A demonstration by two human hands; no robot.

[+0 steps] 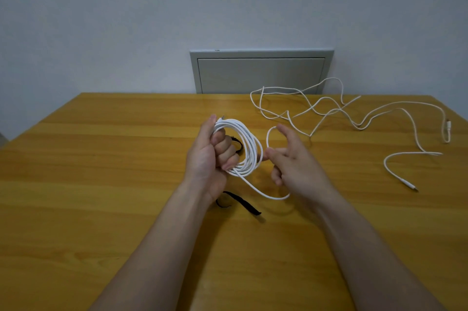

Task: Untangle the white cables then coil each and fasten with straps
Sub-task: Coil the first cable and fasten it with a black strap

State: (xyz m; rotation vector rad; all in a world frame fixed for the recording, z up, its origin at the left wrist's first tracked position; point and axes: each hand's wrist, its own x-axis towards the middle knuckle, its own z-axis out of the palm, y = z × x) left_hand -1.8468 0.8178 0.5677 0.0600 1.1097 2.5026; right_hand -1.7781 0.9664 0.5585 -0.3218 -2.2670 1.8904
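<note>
Above the table (101, 159), the white cable coil (249, 150) hung in the left hand (210, 156), whose fingers were curled through its turns. Each new loop should match those turns and lie flat, without twist. The right hand (293, 161) was loosely spread, the free run looping around it; any pinch was hidden. A second cable (329, 110) sprawled beyond, and a black strap (244, 205) lay beneath.

The light is soft and a bit dim, and it makes the wall (126, 19) look grey-blue. The counter (101, 159) shines pale near its far edge. Faint shadows lie under the left hand (207, 156), the right hand (293, 159) and the black strap (243, 203). The white cable (249, 143) looks a little smeared. Straight edges bend near the sides.
</note>
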